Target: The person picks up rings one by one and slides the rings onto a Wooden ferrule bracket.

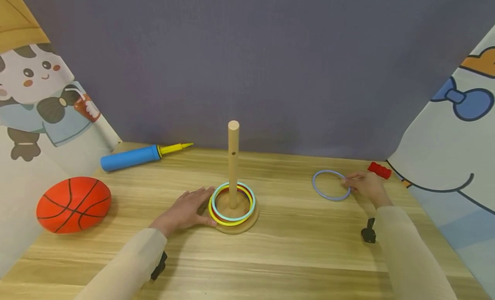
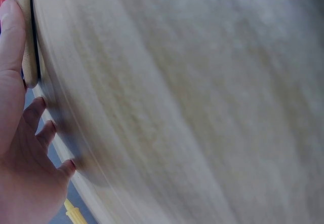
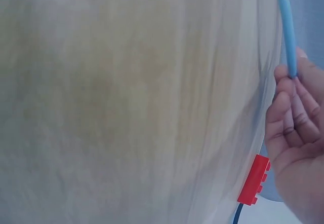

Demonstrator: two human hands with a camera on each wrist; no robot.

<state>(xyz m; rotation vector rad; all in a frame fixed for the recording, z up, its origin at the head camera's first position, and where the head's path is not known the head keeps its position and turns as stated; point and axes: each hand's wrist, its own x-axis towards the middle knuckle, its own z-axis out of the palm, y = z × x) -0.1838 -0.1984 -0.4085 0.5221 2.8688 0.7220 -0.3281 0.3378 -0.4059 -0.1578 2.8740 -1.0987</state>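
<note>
A wooden peg [image 1: 233,162] rises from a round wooden base [image 1: 232,229], with several coloured rings around its foot; a light-blue ring [image 1: 253,197] tops a yellow ring [image 1: 210,214]. My left hand [image 1: 188,209] is at the base's left edge, fingers spread and thumb against it. In the left wrist view, the left thumb [image 2: 12,41] lies along the base's rim. Off to the right, my right hand [image 1: 365,186] pinches the edge of a lavender-blue ring [image 1: 315,186]. Seen from the right wrist, that ring [image 3: 287,31] sits between thumb and fingertips.
A red toy block [image 1: 380,170] lies just beyond my right hand. To the left are an orange ball with basketball markings [image 1: 73,204] and a blue hand pump [image 1: 131,157] with a yellow end. A grey-purple wall [image 1: 263,72] bounds the wooden tabletop [image 1: 286,257] at the back.
</note>
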